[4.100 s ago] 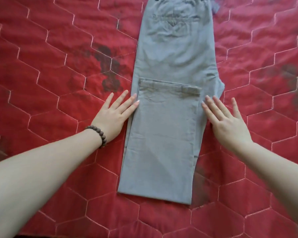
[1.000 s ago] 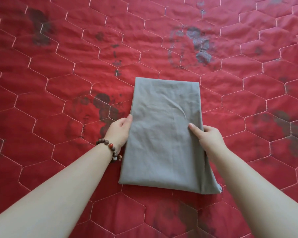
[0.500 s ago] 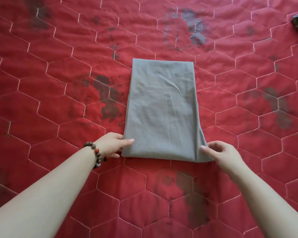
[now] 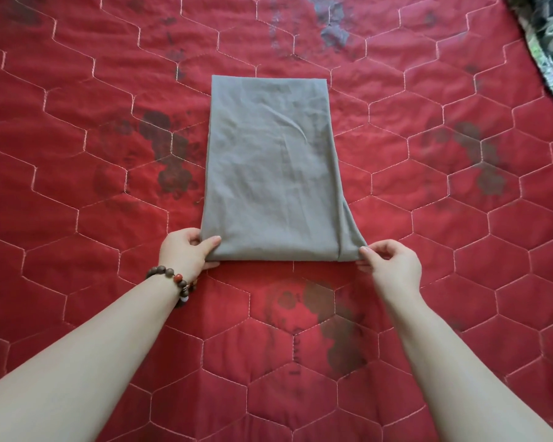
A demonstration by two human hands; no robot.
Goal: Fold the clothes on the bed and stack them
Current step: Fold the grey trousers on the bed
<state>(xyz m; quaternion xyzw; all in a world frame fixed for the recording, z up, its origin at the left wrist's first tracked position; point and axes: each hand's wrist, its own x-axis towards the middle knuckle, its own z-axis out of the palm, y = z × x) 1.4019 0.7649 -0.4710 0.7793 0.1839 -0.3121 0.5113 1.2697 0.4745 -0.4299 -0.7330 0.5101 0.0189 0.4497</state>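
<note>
Red quilted bedspread [image 4: 77, 154] fills the view, hexagon stitching in pale thread, dark faded floral blotches scattered across it. Your left hand [image 4: 186, 252] grips the near left corner of the folded grey trousers [image 4: 268, 173], thumb on top of the cloth, other fingers curled under the edge. A beaded bracelet [image 4: 173, 282] sits on that wrist, brown beads with one red one. Your right hand [image 4: 393, 266] pinches the near right corner, thumb and fingertips closed on the fabric where a side layer flares out past the main fold. Both forearms reach in from the bottom corners of the view. The trousers lie flat in the middle of the bed as a tall rectangle, narrower at the far end, near edge lined up between your two hands, light creases across the top layer. Far right top corner: a patterned dark and pale cloth [image 4: 549, 46] lies at the edge of the bedspread, well apart from the trousers. Nothing of the room shows beyond the bed.
</note>
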